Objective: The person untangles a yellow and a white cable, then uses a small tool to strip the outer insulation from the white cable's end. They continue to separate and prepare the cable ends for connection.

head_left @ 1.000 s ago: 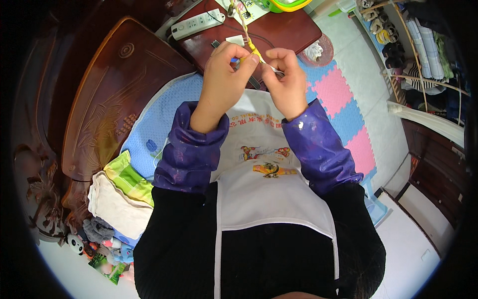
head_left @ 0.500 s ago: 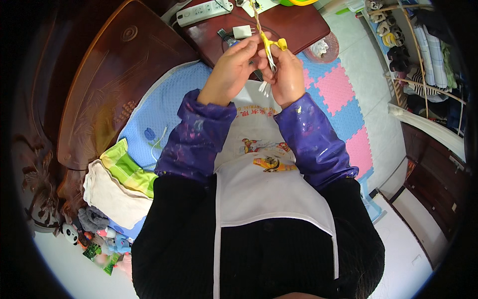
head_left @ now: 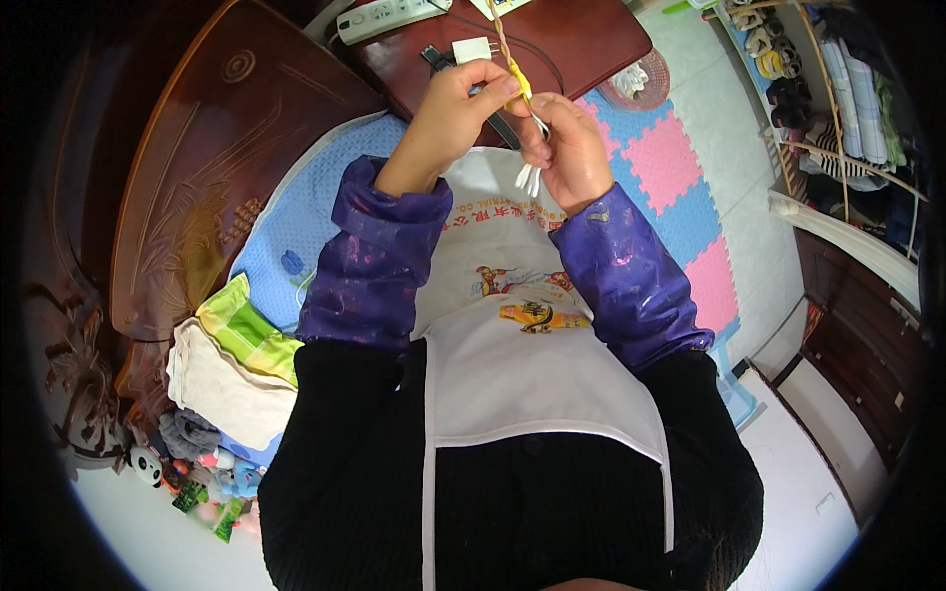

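A thin twisted cord (head_left: 502,41) runs down from the top edge between my hands. Part of it is wrapped in a yellow strip (head_left: 519,79), and below that it splits into several white ends (head_left: 528,180). My left hand (head_left: 443,123) pinches the yellow wrap between thumb and fingertips. Just to the right and lower, my right hand (head_left: 579,153) is closed round the cord, with the white ends sticking out under its fingers. A dark strand also shows by the right fingers; I cannot make out what it is.
Ahead is a dark red table (head_left: 601,44) bearing a white power strip (head_left: 389,18), a white plug adapter (head_left: 471,50) and a black strap (head_left: 436,59). A pink basket (head_left: 662,91) with white scraps stands beside it on foam mats (head_left: 662,163). Left is a carved wooden board (head_left: 197,197).
The yellow strip stuck out in a loop to the right by my right fingers; now it lies close along the cord. My right hand has moved slightly lower and both hands have drawn slightly apart.
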A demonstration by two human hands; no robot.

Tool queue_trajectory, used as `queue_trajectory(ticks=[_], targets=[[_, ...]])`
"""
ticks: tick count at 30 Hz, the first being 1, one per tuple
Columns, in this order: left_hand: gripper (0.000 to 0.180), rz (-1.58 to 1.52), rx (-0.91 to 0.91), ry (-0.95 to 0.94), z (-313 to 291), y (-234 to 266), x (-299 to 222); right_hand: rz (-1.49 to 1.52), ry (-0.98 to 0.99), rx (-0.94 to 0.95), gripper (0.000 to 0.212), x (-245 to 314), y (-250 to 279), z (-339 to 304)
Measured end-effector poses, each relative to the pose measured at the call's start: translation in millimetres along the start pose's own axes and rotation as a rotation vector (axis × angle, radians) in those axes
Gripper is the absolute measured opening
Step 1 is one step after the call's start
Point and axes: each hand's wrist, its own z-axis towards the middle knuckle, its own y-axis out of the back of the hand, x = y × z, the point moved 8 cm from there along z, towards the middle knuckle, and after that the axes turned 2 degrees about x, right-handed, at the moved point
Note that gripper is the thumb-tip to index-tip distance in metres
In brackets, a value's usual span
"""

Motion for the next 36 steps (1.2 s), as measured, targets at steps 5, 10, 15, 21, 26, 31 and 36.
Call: queue_trajectory(ticks=[5, 10, 15, 21, 26, 31, 36], targets=[[0.017, 0.24, -0.18, 0.064, -17.6, 9.1, -9.5, -0.621, 0.414, -0.162, 0.008, 24.2, 9.7, -4.4], [0.015, 0.371, -0.326, -0.015, -24.8, -7.1, -26.9, -1.066, 0.736, -0.262, 0.017, 37.5, -14.9, -17.2], [0.013, 0.945, -0.398, -0.265, -34.5, -33.3, -65.7, -0.875, 0.717, -0.192, 0.019, 32.3, -5.9, -7.4], [0.02, 0.149, -0.418, -0.06, -34.1, -13.2, -37.0, -0.282, 0.318, -0.298, 0.012, 34.0, 9.7, 2.6], [0.032, -0.385, 0.039, 0.152, 4.7, -20.5, 14.3, 0.065, -0.046, -0.082, 0.018, -2.1, 17.4, 20.5], [0.031, -0.394, 0.147, 0.08, 12.1, -22.1, 28.6, 0.141, -0.179, 0.039, 0.019, -6.0, 12.3, 16.7], [0.019, -0.081, -0.047, -0.046, 5.9, -3.0, 20.2, -0.036, -0.02, -0.064, 0.012, 6.1, 15.4, 10.2]])
